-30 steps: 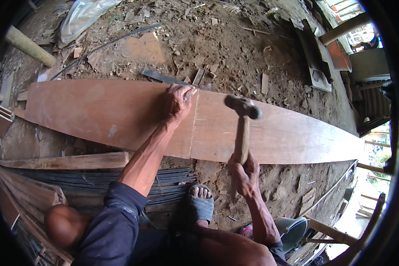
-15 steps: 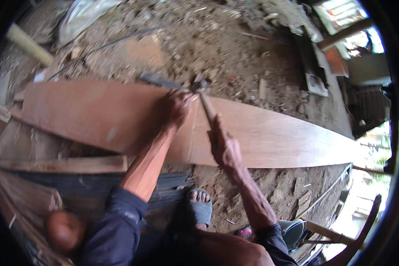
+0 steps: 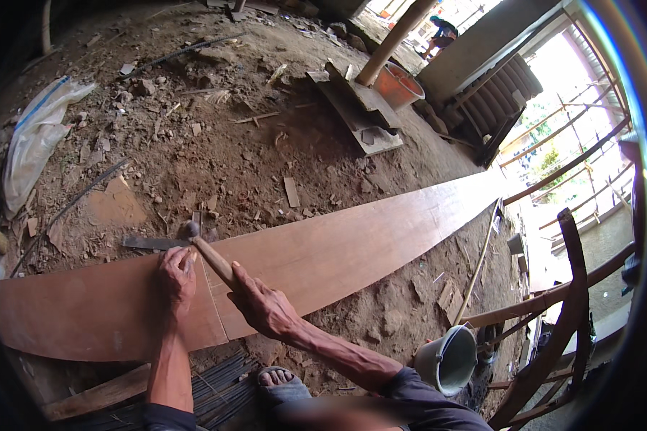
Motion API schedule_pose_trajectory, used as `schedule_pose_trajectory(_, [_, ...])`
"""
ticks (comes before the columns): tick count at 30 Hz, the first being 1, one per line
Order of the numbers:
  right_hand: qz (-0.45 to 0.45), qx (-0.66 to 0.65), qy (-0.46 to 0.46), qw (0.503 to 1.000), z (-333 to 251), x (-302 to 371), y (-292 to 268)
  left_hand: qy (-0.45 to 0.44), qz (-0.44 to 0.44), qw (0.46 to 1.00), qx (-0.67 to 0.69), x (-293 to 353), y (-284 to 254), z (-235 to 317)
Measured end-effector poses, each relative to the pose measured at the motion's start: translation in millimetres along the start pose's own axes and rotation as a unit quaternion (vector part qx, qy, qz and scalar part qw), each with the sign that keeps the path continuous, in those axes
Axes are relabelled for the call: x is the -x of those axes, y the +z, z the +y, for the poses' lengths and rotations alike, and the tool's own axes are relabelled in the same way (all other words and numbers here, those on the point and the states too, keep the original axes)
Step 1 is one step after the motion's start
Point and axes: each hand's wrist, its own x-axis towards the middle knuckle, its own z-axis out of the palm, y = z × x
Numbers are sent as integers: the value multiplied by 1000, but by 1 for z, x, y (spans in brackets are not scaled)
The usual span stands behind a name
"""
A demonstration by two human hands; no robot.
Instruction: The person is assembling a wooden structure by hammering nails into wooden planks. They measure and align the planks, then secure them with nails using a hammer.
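My right hand [image 3: 264, 303] is wrapped round the wooden handle of a hammer [image 3: 214, 260]. The dark hammer head sits just beyond the fingertips of my left hand [image 3: 177, 274], at the far edge of a long reddish-brown plywood board [image 3: 338, 248]. Those left fingers are pinched together on the board's edge; whatever lies between them is too small to make out. A seam line crosses the board just right of my left hand. On the dirt beyond that hand lies a flat dark metal strip [image 3: 151, 243].
A grey bucket [image 3: 447, 360] stands at the lower right, near wooden poles. Far off are an orange bucket [image 3: 398, 85] and loose planks [image 3: 359, 115]. A white plastic sack [image 3: 39, 140] lies at the left. Dark rods [image 3: 223, 391] lie beside my sandalled foot [image 3: 284, 384]. Another person [image 3: 442, 36] bends in the distance.
The view has swung to the right, so the board and both hands appear farther left and lower. Left fingers stay at the board's edge, and the hammer stays in my right hand.
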Motion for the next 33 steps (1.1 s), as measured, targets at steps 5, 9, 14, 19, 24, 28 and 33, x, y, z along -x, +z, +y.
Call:
schedule_pose_trajectory(5, [-54,-86,186,977,-10,-7,-18,54,57,995,-66,-16,-15,-32])
schedule_pose_trajectory(9, [-45,-103,208,972,-21,1,-30,-102,-212,940,-246,-45,-29,-46])
schedule_pose_trajectory(14, [24,-271,242,931,-17,3,-20,-171,-275,910,-259,-55,-29,-47])
schedule_pose_trajectory(19, [-132,-8,104,986,-14,-12,6,-181,-231,919,-263,-53,-17,-51])
schedule_pose_trajectory(24, [20,10,85,996,-13,-2,-7,-90,-114,947,-288,-44,-9,-59])
schedule_pose_trajectory(28, [108,-131,60,984,-6,8,-10,-126,-139,945,-267,-41,-4,-64])
schedule_pose_trajectory(33, [-138,33,90,986,1,-13,0,-91,-90,957,-260,-41,-6,-63])
